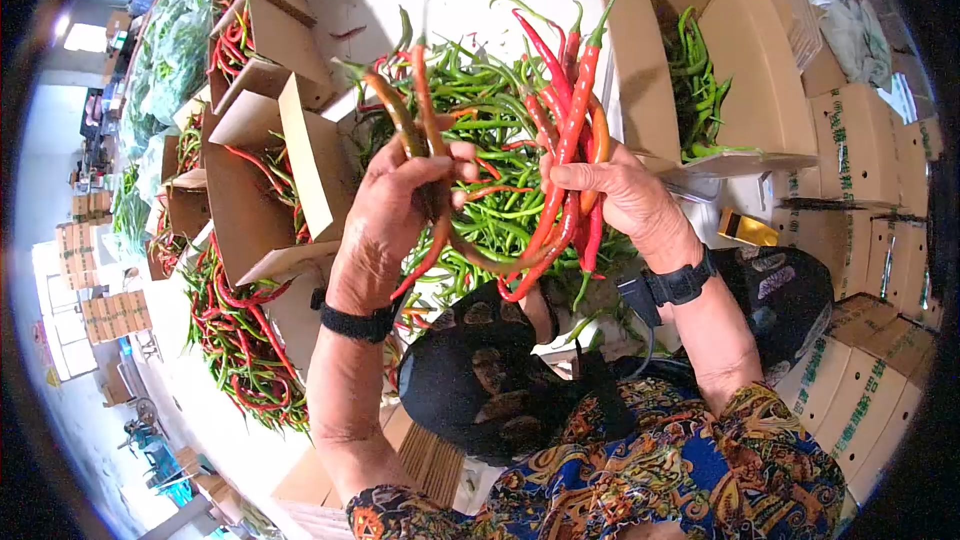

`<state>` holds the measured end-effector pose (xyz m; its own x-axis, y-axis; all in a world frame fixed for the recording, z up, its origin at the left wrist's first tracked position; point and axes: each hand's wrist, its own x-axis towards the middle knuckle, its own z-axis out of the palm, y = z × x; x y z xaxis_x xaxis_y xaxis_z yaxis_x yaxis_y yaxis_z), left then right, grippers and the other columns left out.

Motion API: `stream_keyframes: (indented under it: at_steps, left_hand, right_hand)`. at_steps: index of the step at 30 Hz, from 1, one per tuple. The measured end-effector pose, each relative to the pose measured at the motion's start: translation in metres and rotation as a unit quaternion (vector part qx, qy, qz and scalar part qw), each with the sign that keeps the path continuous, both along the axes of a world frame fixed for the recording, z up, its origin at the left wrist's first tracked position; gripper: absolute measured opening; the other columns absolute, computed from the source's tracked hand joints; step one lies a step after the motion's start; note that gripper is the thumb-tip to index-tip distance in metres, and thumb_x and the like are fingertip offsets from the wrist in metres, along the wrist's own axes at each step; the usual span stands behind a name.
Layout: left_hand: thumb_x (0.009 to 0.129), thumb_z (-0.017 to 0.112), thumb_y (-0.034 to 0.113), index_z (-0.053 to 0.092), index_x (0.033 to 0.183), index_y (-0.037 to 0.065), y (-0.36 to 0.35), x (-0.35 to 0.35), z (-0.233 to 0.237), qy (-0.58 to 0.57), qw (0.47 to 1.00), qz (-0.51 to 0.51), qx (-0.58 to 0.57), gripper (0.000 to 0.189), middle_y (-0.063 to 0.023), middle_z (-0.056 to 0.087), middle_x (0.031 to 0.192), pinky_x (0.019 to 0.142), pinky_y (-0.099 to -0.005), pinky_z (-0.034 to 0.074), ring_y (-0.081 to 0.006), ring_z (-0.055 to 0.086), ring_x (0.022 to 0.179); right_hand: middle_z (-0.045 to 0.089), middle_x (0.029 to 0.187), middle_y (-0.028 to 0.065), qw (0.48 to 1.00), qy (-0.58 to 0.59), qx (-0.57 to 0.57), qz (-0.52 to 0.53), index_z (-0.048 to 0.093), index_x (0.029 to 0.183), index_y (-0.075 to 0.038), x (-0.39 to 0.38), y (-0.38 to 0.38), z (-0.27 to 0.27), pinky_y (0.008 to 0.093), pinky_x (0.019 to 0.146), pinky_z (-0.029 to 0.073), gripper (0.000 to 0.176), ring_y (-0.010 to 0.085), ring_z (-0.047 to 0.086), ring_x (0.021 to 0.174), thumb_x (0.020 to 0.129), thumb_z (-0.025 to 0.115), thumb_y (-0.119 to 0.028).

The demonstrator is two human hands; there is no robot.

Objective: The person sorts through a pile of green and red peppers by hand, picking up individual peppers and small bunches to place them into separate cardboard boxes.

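My left hand [400, 185] is closed around a few long chili peppers [428, 105], brownish green to orange-red, their stems pointing up. A bunch of glossy red chili peppers [572, 135], with an orange one among them, is gripped by my right hand [625, 185], thumb across the front. The lower tips of both bunches come close together between the hands. Beneath them spreads a big pile of mostly green chili peppers [500, 210] with some red ones mixed in.
To the right stands an open carton [745, 70] with green peppers inside. Open cartons [245, 175] holding red and green peppers line the left, beside a heap of mixed peppers [235, 340]. Closed cartons [850, 140] are stacked at the far right. My knees [480, 370] are just below the pile.
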<state>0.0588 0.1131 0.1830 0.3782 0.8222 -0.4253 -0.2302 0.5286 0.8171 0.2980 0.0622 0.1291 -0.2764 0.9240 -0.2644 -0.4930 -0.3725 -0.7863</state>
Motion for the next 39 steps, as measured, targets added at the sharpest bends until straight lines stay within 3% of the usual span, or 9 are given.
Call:
stream_keyframes:
  at_steps: [5, 7, 9, 11, 19, 24, 31, 35, 39]
  left_hand:
    - [0.091, 0.059, 0.014, 0.045, 0.127, 0.002, -0.035, 0.045, 0.034, 0.179, 0.977, -0.094, 0.070, 0.040, -0.0100, 0.062, 0.109, 0.080, -0.0293, 0.051, -0.0173, 0.062, 0.094]
    - [0.088, 0.065, 0.014, 0.043, 0.128, 0.003, -0.061, 0.075, 0.029, 0.089, 0.984, -0.078, 0.135, 0.047, -0.0073, 0.062, 0.109, 0.084, -0.0283, 0.048, -0.0145, 0.059, 0.097]
    - [0.084, 0.071, 0.012, 0.041, 0.130, 0.003, -0.072, 0.086, 0.034, 0.161, 0.973, -0.099, 0.131, 0.055, -0.0054, 0.061, 0.109, 0.089, -0.0298, 0.046, -0.0132, 0.057, 0.099]
    - [0.080, 0.074, 0.011, 0.049, 0.123, 0.002, -0.072, 0.086, 0.016, 0.012, 0.992, -0.105, 0.061, 0.050, -0.0046, 0.063, 0.107, 0.088, -0.0294, 0.047, -0.0132, 0.059, 0.096]
    - [0.078, 0.062, 0.003, 0.053, 0.118, 0.002, -0.089, 0.103, 0.036, -0.017, 0.998, -0.067, -0.004, 0.041, -0.0059, 0.063, 0.099, 0.081, -0.0284, 0.048, -0.0139, 0.059, 0.084]
    - [0.081, 0.060, 0.005, 0.049, 0.107, 0.001, -0.088, 0.089, 0.061, -0.026, 0.999, -0.020, 0.025, 0.029, -0.0072, 0.059, 0.086, 0.070, -0.0319, 0.053, -0.0188, 0.062, 0.073]
    - [0.080, 0.058, 0.005, 0.045, 0.121, -0.002, -0.108, 0.051, 0.074, -0.080, 0.996, 0.028, 0.029, 0.044, -0.0123, 0.058, 0.101, 0.077, -0.0347, 0.053, -0.0201, 0.060, 0.080]
    - [0.080, 0.058, 0.005, 0.046, 0.121, -0.001, -0.115, 0.058, 0.061, -0.087, 0.995, 0.043, 0.029, 0.042, -0.0098, 0.058, 0.099, 0.077, -0.0340, 0.052, -0.0196, 0.060, 0.082]
    - [0.077, 0.065, 0.004, 0.051, 0.116, 0.002, -0.117, 0.086, 0.053, -0.033, 0.997, 0.033, 0.054, 0.041, -0.0053, 0.059, 0.092, 0.079, -0.0305, 0.050, -0.0178, 0.060, 0.083]
  right_hand:
    - [0.064, 0.096, 0.0014, 0.997, 0.059, -0.014, -0.040, 0.060, 0.114, -0.005, -0.001, -0.017, 0.041, 0.0288, 0.089, 0.047, 0.038, 0.0140, 0.060, 0.094, 0.080, 0.075, -0.013]
    - [0.065, 0.102, 0.0039, 0.992, 0.117, -0.025, -0.050, 0.060, 0.114, -0.004, -0.001, -0.023, 0.036, 0.0293, 0.085, 0.050, 0.034, 0.0147, 0.062, 0.095, 0.083, 0.071, -0.011]
    - [0.065, 0.102, 0.0045, 0.990, 0.124, -0.030, -0.052, 0.061, 0.113, -0.003, 0.006, -0.029, 0.032, 0.0297, 0.085, 0.050, 0.030, 0.0150, 0.063, 0.094, 0.084, 0.068, -0.011]
    - [0.065, 0.101, 0.0054, 0.986, 0.156, -0.037, -0.036, 0.062, 0.110, -0.002, 0.015, -0.037, 0.034, 0.0304, 0.085, 0.050, 0.027, 0.0157, 0.063, 0.094, 0.085, 0.067, -0.010]
    - [0.066, 0.100, 0.0084, 0.979, 0.183, -0.076, -0.037, 0.060, 0.112, 0.000, 0.043, -0.049, 0.051, 0.0327, 0.086, 0.052, 0.031, 0.0191, 0.064, 0.092, 0.085, 0.068, -0.013]
    - [0.065, 0.094, 0.0109, 0.976, 0.193, -0.063, -0.078, 0.060, 0.108, 0.001, 0.067, -0.053, 0.051, 0.0277, 0.071, 0.053, 0.025, 0.0175, 0.064, 0.079, 0.087, 0.065, -0.013]
    - [0.063, 0.093, 0.0105, 0.947, 0.303, -0.056, -0.089, 0.057, 0.109, -0.001, 0.077, -0.059, 0.063, 0.0278, 0.066, 0.053, 0.025, 0.0153, 0.060, 0.076, 0.087, 0.065, -0.011]
    - [0.057, 0.096, 0.0099, 0.957, 0.268, -0.044, -0.106, 0.053, 0.115, 0.008, 0.061, -0.063, 0.066, 0.0247, 0.068, 0.052, 0.036, 0.0131, 0.059, 0.076, 0.090, 0.063, -0.016]
    - [0.061, 0.080, 0.0052, 0.984, 0.144, -0.027, -0.100, 0.061, 0.094, -0.004, 0.056, -0.064, 0.054, 0.0276, 0.061, 0.050, 0.020, 0.0142, 0.059, 0.073, 0.082, 0.074, -0.014]
